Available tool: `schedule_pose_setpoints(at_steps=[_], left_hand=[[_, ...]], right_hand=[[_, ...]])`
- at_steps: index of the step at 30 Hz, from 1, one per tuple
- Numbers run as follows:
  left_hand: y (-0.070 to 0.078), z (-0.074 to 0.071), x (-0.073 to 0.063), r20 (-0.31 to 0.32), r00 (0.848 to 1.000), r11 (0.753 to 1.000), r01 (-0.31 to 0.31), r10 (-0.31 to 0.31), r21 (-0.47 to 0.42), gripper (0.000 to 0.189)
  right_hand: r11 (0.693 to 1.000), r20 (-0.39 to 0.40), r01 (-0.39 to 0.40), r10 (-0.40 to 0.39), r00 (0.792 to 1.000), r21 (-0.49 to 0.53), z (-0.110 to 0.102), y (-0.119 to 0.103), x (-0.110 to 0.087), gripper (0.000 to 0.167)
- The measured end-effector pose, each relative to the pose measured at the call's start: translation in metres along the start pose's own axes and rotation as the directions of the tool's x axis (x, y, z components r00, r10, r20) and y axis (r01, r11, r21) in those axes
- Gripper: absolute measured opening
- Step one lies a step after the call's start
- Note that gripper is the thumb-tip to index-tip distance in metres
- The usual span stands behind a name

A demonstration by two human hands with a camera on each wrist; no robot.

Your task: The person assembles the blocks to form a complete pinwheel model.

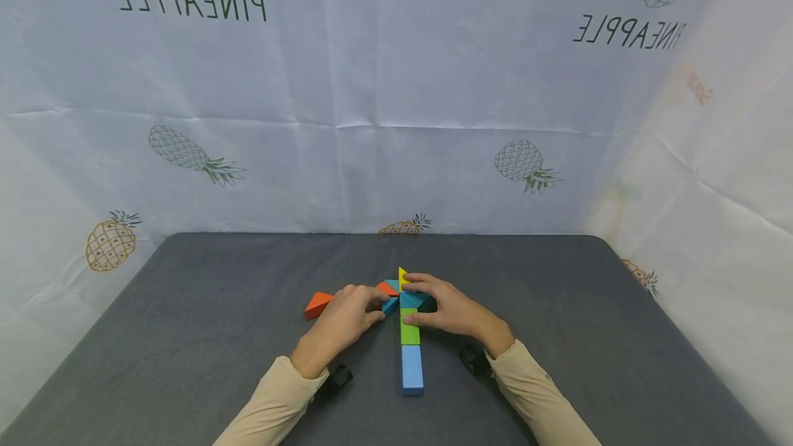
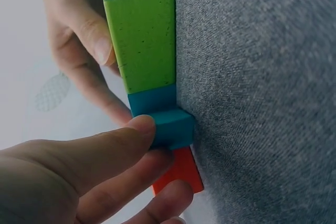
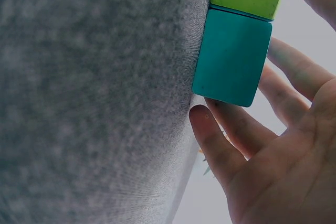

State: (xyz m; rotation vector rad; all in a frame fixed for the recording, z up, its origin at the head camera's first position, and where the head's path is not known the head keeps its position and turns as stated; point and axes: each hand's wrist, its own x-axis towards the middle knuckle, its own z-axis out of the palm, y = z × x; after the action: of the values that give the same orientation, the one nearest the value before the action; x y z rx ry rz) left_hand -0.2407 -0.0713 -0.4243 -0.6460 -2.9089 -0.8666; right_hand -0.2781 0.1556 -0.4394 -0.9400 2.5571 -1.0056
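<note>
Wooden blocks lie flat on the dark table in a joined figure. My left hand (image 1: 343, 315) pinches a teal triangular block (image 2: 176, 127) between thumb and fingers, left of the central column. An orange-red block (image 2: 181, 166) sits right behind it. My right hand (image 1: 455, 308) reaches over from the right, its thumb on the green block (image 1: 410, 334) and its other fingers stretched towards the yellow triangle (image 1: 401, 277). Under that palm, a teal block (image 3: 231, 59) adjoins the green one. Below the green block, a light blue block (image 1: 411, 367) extends the column towards me.
Another orange triangle (image 1: 318, 304) lies just left of my left hand. Black wrist devices show beneath both forearms. Beyond the table's (image 1: 248, 260) far edge hangs a pale cloth (image 1: 396, 74) printed with pineapples.
</note>
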Motion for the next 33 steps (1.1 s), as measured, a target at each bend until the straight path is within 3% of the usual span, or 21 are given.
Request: schedule_pose_setpoints(at_steps=[33], left_hand=[[-0.0002,0.0039,0.0007,-0.053,0.999,1.0,0.004,-0.003,0.015,0.03]], right_hand=[[1.0,0.008,-0.001,0.001,1.0,-0.001,-0.0009,-0.0014,-0.0004,0.065]])
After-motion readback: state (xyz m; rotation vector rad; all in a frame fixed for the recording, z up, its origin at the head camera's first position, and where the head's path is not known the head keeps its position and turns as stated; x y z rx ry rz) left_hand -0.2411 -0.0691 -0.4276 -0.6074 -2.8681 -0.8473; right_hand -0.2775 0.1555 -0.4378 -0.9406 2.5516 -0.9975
